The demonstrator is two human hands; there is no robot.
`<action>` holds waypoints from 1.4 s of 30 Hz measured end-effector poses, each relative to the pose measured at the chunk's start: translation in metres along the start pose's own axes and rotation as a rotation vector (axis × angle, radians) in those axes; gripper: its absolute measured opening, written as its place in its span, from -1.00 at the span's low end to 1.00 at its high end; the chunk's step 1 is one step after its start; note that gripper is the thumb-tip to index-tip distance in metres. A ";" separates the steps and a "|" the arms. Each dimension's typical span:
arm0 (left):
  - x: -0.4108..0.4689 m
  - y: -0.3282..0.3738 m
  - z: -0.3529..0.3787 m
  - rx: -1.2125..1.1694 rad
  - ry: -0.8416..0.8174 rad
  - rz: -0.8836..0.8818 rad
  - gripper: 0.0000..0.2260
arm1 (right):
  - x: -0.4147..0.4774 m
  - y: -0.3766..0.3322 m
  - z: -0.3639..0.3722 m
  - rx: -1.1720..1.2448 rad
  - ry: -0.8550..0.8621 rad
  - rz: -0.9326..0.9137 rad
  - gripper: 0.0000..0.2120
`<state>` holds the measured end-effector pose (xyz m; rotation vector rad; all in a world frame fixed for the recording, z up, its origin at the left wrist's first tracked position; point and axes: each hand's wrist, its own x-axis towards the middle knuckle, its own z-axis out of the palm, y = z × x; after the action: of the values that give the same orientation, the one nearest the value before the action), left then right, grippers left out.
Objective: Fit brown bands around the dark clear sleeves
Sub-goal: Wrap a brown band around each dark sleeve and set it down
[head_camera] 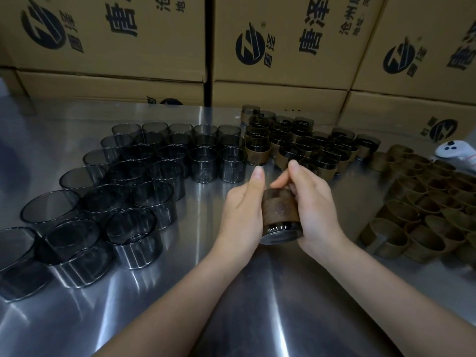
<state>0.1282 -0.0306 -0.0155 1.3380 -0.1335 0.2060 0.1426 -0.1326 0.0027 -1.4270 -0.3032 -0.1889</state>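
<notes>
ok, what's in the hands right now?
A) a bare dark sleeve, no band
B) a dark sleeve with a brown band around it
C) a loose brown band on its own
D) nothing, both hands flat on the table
B: the left hand and right hand hold one dark sleeve between them above the table, with a brown band wrapped around its middle.

Left hand point(240, 212) and right hand point(315, 202) seemingly grip.

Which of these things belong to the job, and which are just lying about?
Part of the job: held banded sleeve, gripped by left hand and right hand; bare dark sleeves; loose brown bands; finished banded sleeves.
Just lying about: white controller; cardboard boxes.
</notes>
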 end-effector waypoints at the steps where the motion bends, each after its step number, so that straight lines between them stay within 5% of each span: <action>1: 0.001 0.000 -0.001 -0.003 -0.008 0.012 -0.46 | 0.001 0.001 -0.001 0.006 -0.025 -0.010 -0.54; 5: 0.005 0.003 -0.008 -0.032 -0.002 0.041 -0.53 | 0.005 0.006 -0.004 0.057 -0.110 -0.083 -0.63; 9: 0.007 0.007 -0.015 -0.098 -0.006 0.039 -0.30 | 0.009 0.008 -0.008 -0.057 -0.123 -0.105 -0.70; 17: 0.007 0.009 -0.016 -0.176 0.009 0.032 -0.45 | 0.006 0.006 -0.013 -0.194 -0.343 0.078 -0.70; 29: 0.016 0.009 -0.020 -0.372 0.229 -0.003 -0.71 | 0.014 0.017 -0.019 -0.142 -0.197 0.019 -0.63; 42: 0.023 -0.001 -0.027 -0.047 0.392 -0.131 -0.77 | 0.021 0.031 -0.027 -0.513 -0.053 -0.099 -0.66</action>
<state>0.1507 -0.0028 -0.0177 1.2309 0.2767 0.3475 0.1751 -0.1539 -0.0230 -1.9278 -0.3867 -0.3267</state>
